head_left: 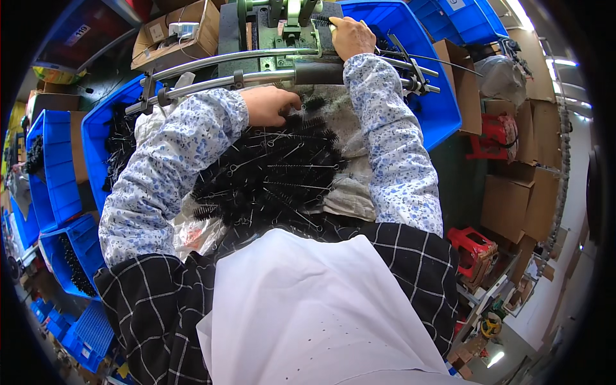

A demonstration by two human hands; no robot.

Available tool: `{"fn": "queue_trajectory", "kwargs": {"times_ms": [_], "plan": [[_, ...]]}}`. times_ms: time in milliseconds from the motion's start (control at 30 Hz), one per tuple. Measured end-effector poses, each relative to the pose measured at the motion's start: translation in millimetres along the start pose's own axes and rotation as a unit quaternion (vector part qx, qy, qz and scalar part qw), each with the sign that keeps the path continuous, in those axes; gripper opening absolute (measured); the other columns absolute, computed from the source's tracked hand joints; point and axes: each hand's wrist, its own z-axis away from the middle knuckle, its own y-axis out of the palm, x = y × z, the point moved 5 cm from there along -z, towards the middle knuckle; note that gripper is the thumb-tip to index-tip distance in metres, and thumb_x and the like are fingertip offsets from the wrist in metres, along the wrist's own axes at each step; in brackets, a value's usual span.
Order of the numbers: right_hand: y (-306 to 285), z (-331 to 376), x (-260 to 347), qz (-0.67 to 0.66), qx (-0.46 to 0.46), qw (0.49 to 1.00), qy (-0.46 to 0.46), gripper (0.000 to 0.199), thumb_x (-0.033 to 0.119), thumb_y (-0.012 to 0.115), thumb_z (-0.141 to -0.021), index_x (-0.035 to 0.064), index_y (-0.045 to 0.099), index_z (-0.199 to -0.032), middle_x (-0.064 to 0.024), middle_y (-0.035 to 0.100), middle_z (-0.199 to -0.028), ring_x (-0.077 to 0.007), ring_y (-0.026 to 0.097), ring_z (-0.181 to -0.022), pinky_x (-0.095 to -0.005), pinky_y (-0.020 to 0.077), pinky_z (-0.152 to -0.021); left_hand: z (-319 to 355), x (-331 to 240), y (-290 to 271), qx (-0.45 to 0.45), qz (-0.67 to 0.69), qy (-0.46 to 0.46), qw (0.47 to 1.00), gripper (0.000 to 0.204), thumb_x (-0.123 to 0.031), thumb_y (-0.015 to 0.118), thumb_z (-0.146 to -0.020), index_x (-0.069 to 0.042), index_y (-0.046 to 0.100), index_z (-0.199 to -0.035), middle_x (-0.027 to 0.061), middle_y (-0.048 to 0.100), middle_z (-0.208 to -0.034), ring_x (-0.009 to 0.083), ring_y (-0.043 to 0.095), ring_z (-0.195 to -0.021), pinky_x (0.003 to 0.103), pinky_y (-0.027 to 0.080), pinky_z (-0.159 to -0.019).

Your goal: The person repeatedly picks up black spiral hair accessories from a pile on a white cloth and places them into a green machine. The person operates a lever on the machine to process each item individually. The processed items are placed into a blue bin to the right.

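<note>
A heap of black twisted-wire brushes (263, 173) with looped metal ends lies on pale sacking (350, 199) in front of me. Over the heap's far edge, my left hand (269, 106) has its thumb and forefinger curled together at the end of a short black brush (314, 102); a bit of bright metal shows between the fingertips. Farther off, on the right side of the metal machine (292, 38), my right hand (352, 38) is closed on another black wire brush (321, 22), which points left toward the machine's middle. The fingers partly hide its near end.
Steel rails (237, 79) cross between me and the machine. Blue bins stand at the left (96, 141) and right (443, 109), the left one with dark brushes in it. A cardboard box (208, 32) sits far left; red stools (497, 138) are at the right.
</note>
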Motion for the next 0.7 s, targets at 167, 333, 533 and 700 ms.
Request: {"fn": "queue_trajectory", "kwargs": {"times_ms": [167, 333, 533, 700], "plan": [[0.7, -1.3, 1.2, -0.001, 0.006, 1.000, -0.001, 0.024, 0.021, 0.055, -0.079, 0.0194, 0.064, -0.101, -0.0041, 0.063, -0.090, -0.0260, 0.059, -0.085, -0.0363, 0.0462, -0.079, 5.5, -6.8, 1.6, 0.014, -0.081, -0.044, 0.996, 0.042, -0.010, 0.058, -0.069, -0.007, 0.053, -0.110, 0.0154, 0.062, -0.096, 0.0299, 0.058, -0.093, 0.038, 0.045, -0.084], [16.5, -6.9, -6.6, -0.006, -0.002, 1.000, -0.030, 0.023, 0.021, 0.055, -0.080, 0.0206, 0.065, -0.101, -0.0040, 0.062, -0.092, -0.0254, 0.058, -0.085, -0.0364, 0.0454, -0.079, 12.6, -14.6, -7.2, -0.035, -0.072, -0.027, 0.996, 0.034, -0.011, 0.057, -0.072, -0.006, 0.053, -0.105, 0.0161, 0.061, -0.095, 0.0312, 0.057, -0.091, 0.039, 0.045, -0.082], [7.6, -9.7, -1.0, 0.043, -0.005, 0.998, -0.042, 0.023, 0.018, 0.056, -0.080, 0.0226, 0.065, -0.100, -0.0038, 0.060, -0.089, -0.0244, 0.057, -0.084, -0.0363, 0.0452, -0.078, 40.8, -21.3, -26.4, -0.163, -0.039, 0.036, 0.985, 0.028, -0.014, 0.058, -0.079, -0.004, 0.051, -0.105, 0.0157, 0.059, -0.096, 0.0322, 0.056, -0.091, 0.039, 0.044, -0.080], [4.7, -9.2, -3.3, 0.025, -0.030, 0.999, -0.033, 0.023, 0.018, 0.057, -0.079, 0.0213, 0.065, -0.100, -0.0042, 0.060, -0.088, -0.0245, 0.057, -0.084, -0.0371, 0.0455, -0.078, 65.9, -41.1, -46.9, -0.226, -0.001, 0.047, 0.973, 0.027, -0.014, 0.058, -0.080, -0.006, 0.052, -0.105, 0.0128, 0.059, -0.093, 0.0270, 0.054, -0.082, 0.035, 0.044, -0.074]]}}
